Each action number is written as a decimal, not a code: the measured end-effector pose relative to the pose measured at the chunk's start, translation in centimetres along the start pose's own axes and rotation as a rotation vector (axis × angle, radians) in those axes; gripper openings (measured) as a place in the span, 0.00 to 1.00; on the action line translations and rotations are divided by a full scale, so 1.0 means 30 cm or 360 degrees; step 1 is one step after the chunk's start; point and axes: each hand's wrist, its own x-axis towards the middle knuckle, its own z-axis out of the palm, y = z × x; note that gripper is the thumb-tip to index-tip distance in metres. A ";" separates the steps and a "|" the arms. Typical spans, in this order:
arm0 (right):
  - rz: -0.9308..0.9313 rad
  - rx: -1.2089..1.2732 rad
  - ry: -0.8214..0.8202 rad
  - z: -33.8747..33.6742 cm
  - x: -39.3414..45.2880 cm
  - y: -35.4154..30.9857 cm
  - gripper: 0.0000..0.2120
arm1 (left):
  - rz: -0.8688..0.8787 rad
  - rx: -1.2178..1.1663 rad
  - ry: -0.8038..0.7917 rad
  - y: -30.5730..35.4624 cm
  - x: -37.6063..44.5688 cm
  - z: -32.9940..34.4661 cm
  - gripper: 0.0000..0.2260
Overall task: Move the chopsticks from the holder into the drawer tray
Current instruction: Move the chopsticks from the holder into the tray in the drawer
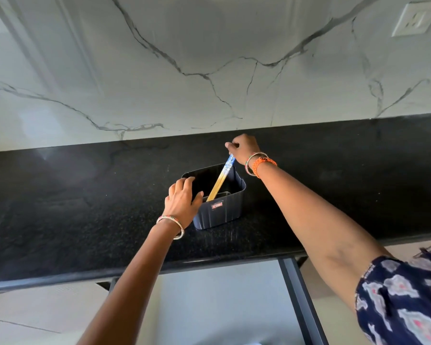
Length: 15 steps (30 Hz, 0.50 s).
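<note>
A dark blue rectangular holder [220, 215] with a small red label stands on the black counter, near its front edge. Wooden chopsticks [219, 181] with blue-and-white patterned tops lean out of it toward the wall, lower ends still inside. My right hand [243, 148] pinches their top ends above the holder's far rim. On the holder's near-left rim rests my left hand [182, 199], fingers curled over the edge and gripping it. The drawer below is seen only partly.
The black granite counter [85, 207] runs the full width, backed by a white marble wall [209, 70] with a socket [414, 18] at the top right. Below the counter's front edge an open drawer [222, 302] with dark side rails shows a pale interior.
</note>
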 end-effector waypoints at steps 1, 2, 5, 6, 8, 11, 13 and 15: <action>-0.0040 -0.0011 0.0028 -0.009 -0.008 -0.010 0.21 | 0.0007 0.0027 -0.0005 -0.003 -0.003 -0.008 0.26; -0.0076 -0.0009 0.0061 -0.023 -0.017 -0.020 0.22 | 0.0016 0.0049 -0.0009 -0.006 -0.008 -0.018 0.29; -0.0186 0.0083 0.0219 -0.083 -0.051 -0.053 0.20 | 0.0034 0.0088 0.0041 -0.011 -0.038 -0.059 0.36; -0.0228 0.0102 0.0292 -0.108 -0.064 -0.065 0.20 | 0.0043 0.0072 0.0083 -0.010 -0.049 -0.072 0.37; -0.0282 0.0120 0.0445 -0.159 -0.089 -0.088 0.20 | 0.0069 -0.0006 0.0165 0.003 -0.070 -0.094 0.38; -0.0321 0.0163 0.0675 -0.234 -0.160 -0.123 0.21 | 0.0112 -0.0105 0.0257 0.048 -0.121 -0.121 0.39; -0.0371 0.0333 0.0830 -0.255 -0.236 -0.143 0.21 | 0.0129 0.0046 0.0378 0.091 -0.163 -0.139 0.40; -0.0409 0.0488 0.0983 -0.250 -0.340 -0.162 0.21 | 0.0183 0.0290 0.0576 0.160 -0.213 -0.153 0.42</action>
